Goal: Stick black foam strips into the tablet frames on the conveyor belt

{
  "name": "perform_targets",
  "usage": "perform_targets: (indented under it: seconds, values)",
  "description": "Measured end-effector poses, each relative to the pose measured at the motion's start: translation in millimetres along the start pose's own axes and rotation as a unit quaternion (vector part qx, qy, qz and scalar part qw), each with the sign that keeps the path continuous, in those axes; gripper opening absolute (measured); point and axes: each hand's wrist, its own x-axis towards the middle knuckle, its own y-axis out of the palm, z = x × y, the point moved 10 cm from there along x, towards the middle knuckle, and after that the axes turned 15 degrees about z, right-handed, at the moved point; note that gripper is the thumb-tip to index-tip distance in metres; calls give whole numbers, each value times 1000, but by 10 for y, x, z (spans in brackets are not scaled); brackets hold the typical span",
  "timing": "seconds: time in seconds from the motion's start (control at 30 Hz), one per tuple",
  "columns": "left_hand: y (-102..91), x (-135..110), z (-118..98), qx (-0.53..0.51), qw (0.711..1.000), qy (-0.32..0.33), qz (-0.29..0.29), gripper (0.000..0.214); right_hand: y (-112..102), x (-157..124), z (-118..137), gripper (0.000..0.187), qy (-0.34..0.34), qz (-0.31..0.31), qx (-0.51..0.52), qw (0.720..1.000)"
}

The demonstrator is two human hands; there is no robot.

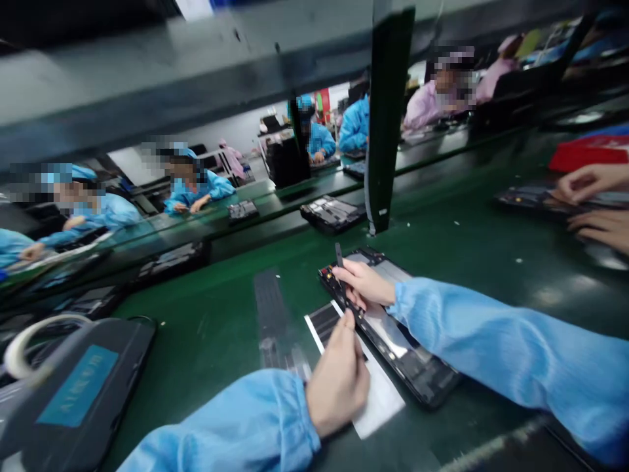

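Black-framed, with silver-grey panels and small gold and red parts at its far left corner, one opened flat device (432, 380) lies slantwise on the green bench (447, 242). Two bare hands in blue sleeves work at its left long edge: the right hand (366, 283) reaches over it, its fingers closed around one slim dark tool (339, 254) that stands up above the far left corner; the left hand (339, 377), at the device's left edge, has thumb and fingertips pinched together, though whether anything is between them I cannot tell. Just left of the device lies one white sheet (381, 403) bearing dark strips, partly covered by the left hand. Farther left of it is one dark flat strip (270, 301), and well to its left one dark case (93, 367) with a blue label. One upright post (386, 131) limits reach beyond the device's far end. Right of the device, a stretch of green surface gives sideways room, up to two hands (597, 196) of a co-worker.
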Motion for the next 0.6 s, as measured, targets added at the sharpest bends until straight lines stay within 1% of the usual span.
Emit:
perform_targets:
  seconds: [0.07, 0.1, 0.13, 0.17, 0.2, 0.27, 0.3, 0.33, 0.37, 0.4, 0.43, 0.5, 0.57, 0.6]
  values:
    - [131, -33, -35, -19, 999, -34, 2, 71, 19, 21, -42, 30, 15, -5, 23, 1000]
    - [170, -39, -14, -27, 998, -64, 3, 74, 13, 35, -53, 33, 21, -7, 36, 999]
    - [197, -33, 25, -36, 995, -94, 13, 72, -16, 46, -52, 35, 25, -10, 44, 999]
    - [191, -14, 67, -41, 992, -118, 25, 64, -76, 48, -40, 37, 27, -17, 47, 998]
    - [144, 17, 122, -43, 988, -141, 35, 51, -168, 40, -18, 38, 26, -28, 43, 998]
    - [-38, 109, 298, -47, 980, -187, 47, 24, -436, -15, 7, 41, 29, -57, 20, 998]
    - [-154, 166, 420, -51, 974, -214, 47, 26, -607, -65, -8, 42, 35, -81, 6, 996]
    - [-242, 225, 565, -65, 966, -245, 54, 34, -782, -125, -53, 43, 47, -106, -4, 993]
    - [-292, 304, 682, -78, 960, -260, 72, 41, -959, -199, -123, 44, 62, -139, -8, 988]
    - [-311, 383, 785, -91, 954, -270, 93, 45, -1137, -289, -200, 44, 74, -183, -11, 980]
    - [-304, 462, 857, -103, 950, -272, 116, 47, -1258, -356, -277, 44, 78, -209, -9, 975]
    - [-275, 594, 925, -123, 947, -263, 136, 47, -1408, -444, -414, 43, 70, -245, 0, 967]
    - [-254, 682, 923, -145, 950, -249, 125, 45, -1477, -478, -517, 43, 50, -268, 15, 962]
    - [-262, 714, 910, -157, 952, -241, 106, 43, -1505, -489, -557, 43, 40, -281, 25, 959]
